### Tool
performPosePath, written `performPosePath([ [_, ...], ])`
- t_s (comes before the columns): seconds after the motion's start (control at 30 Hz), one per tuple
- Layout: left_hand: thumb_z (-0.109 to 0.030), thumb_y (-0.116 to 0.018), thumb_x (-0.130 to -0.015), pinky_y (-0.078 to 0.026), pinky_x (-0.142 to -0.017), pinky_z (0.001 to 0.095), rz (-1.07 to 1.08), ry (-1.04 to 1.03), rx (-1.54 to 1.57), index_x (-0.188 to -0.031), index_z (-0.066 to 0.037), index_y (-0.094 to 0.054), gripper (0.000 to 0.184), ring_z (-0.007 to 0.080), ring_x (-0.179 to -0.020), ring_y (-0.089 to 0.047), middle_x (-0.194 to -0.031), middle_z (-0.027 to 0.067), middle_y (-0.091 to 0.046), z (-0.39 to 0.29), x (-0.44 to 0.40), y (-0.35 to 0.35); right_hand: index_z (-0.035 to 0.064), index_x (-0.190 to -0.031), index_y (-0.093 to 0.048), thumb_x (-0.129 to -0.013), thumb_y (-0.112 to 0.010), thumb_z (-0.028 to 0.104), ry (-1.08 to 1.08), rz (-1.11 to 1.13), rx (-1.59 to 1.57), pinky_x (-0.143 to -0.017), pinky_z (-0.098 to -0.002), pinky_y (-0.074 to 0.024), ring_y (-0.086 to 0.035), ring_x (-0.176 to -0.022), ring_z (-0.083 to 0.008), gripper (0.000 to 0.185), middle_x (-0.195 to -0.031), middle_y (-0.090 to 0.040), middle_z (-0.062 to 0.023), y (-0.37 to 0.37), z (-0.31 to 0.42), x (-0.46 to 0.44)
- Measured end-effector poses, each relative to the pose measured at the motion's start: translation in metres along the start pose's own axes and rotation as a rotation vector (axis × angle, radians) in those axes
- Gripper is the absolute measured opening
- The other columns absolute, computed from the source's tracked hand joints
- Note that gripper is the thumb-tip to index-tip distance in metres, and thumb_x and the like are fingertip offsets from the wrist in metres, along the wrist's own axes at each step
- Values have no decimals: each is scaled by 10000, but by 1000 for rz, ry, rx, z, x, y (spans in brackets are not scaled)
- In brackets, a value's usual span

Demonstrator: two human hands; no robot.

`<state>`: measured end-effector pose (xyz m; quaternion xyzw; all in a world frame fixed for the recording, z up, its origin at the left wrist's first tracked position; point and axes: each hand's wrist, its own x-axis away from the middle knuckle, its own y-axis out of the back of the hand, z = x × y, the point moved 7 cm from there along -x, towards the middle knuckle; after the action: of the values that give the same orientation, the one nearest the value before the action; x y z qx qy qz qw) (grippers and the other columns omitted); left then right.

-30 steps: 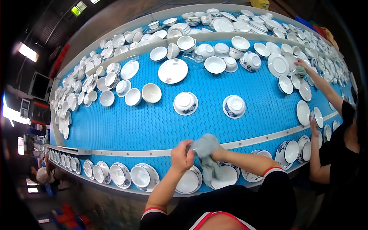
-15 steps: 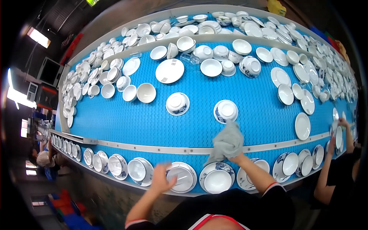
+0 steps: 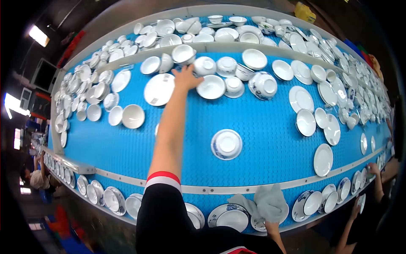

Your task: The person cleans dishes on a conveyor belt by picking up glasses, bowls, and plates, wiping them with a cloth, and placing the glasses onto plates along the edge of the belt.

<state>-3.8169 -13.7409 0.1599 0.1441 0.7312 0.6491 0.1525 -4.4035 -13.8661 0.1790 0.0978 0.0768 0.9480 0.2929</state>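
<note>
My left hand (image 3: 185,79) reaches far across the blue belt with its fingers spread. It is among white bowls, between a tilted bowl (image 3: 183,54) and an upright bowl (image 3: 211,87); whether it touches anything there I cannot tell. A large white plate (image 3: 157,91) lies left of my wrist. My right hand (image 3: 272,226) grips a grey cloth (image 3: 270,203) low on the near strip, over a blue-patterned bowl and plate partly hidden by the cloth. An upside-down bowl with blue pattern (image 3: 226,144) sits mid-belt. My left forearm mostly covers another piece.
A metal rail (image 3: 198,190) divides the wide belt from the near strip, where bowls on plates (image 3: 113,200) stand in a row. Crowded dishes (image 3: 330,91) fill the right side and the back lane. A co-worker's arm (image 3: 374,180) is at the right; another person (image 3: 39,180) stands far left.
My left hand has gone from the near strip out to the bowls at the back. The right hand with the cloth has drawn back from the upside-down bowl to the near strip. The view has shifted.
</note>
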Motion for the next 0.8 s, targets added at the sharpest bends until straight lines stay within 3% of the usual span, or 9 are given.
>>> performPosePath([
  [0.1,-650,-528,-637,-239,-973,498,138,94,-59,-1215,-84,-474,810,310,-1166,-418,-1307,150,-388,4,2,8,60,-1127,-505,-729,-666,228,-65,-16,45,-914,-337,-362,-476,-1057,-221,461,-1125,-512,-105,19,-2,16],
  [0.17,-642,-524,-649,-281,-968,472,207,64,-102,-1239,-83,-453,816,276,-1214,-377,-1340,161,-349,6,5,3,59,-1129,-504,-726,-669,226,-61,-20,52,-913,-334,-364,-478,-1056,-216,467,-1126,-514,-103,24,-1,17],
  [0.27,-566,-566,-663,-333,-959,391,275,-43,-51,-1086,-52,-569,665,318,-1144,-438,-1246,183,-448,3,20,5,56,-1134,-503,-721,-675,222,-43,-4,63,-912,-330,-366,-480,-1054,-209,477,-1128,-515,-101,44,5,20],
  [0.33,-512,-608,-674,-510,-546,362,279,-24,-5,-915,13,-578,578,287,-831,-582,-1109,150,-495,3,38,3,54,-1136,-502,-718,-678,219,-25,11,68,-911,-327,-368,-482,-1053,-204,483,-1129,-516,-99,59,6,21],
  [0.37,-489,-619,-685,-473,-390,309,349,-28,33,-896,30,-573,562,276,-728,-586,-1115,133,-480,3,49,-4,53,-1138,-502,-716,-680,218,-15,23,72,-911,-325,-368,-483,-1052,-202,486,-1129,-517,-98,68,9,22],
  [0.47,-478,-628,-657,-418,-849,381,342,-32,76,-972,-22,-595,555,323,-1008,-517,-1173,173,-479,-24,113,23,51,-1142,-501,-711,-685,214,28,76,76,-910,-321,-371,-485,-1051,-194,496,-1130,-519,-95,90,10,11],
  [0.67,-218,-697,-633,-381,-913,375,-5,38,407,-954,-35,-581,387,321,-1101,-476,-1280,169,-414,-10,253,37,46,-1148,-499,-703,-694,208,122,219,45,-908,-314,-374,-489,-1048,-182,513,-1133,-522,-91,127,2,-20],
  [0.73,-151,-706,-619,-451,-827,355,60,276,838,-957,-40,-579,378,273,-1081,-500,-1277,142,-430,-68,304,89,38,-1160,-486,-688,-710,217,178,381,191,-897,-308,-383,-497,-1028,-182,552,-1125,-524,-91,128,3,-25],
  [0.8,-116,-711,-608,-502,-685,299,100,78,1013,-972,-52,-580,392,205,-1016,-535,-1274,128,-437,-148,346,126,61,-1164,-481,-688,-710,192,208,463,126,-862,-311,-410,-498,-1021,-175,545,-1130,-521,-81,130,42,-39],
])
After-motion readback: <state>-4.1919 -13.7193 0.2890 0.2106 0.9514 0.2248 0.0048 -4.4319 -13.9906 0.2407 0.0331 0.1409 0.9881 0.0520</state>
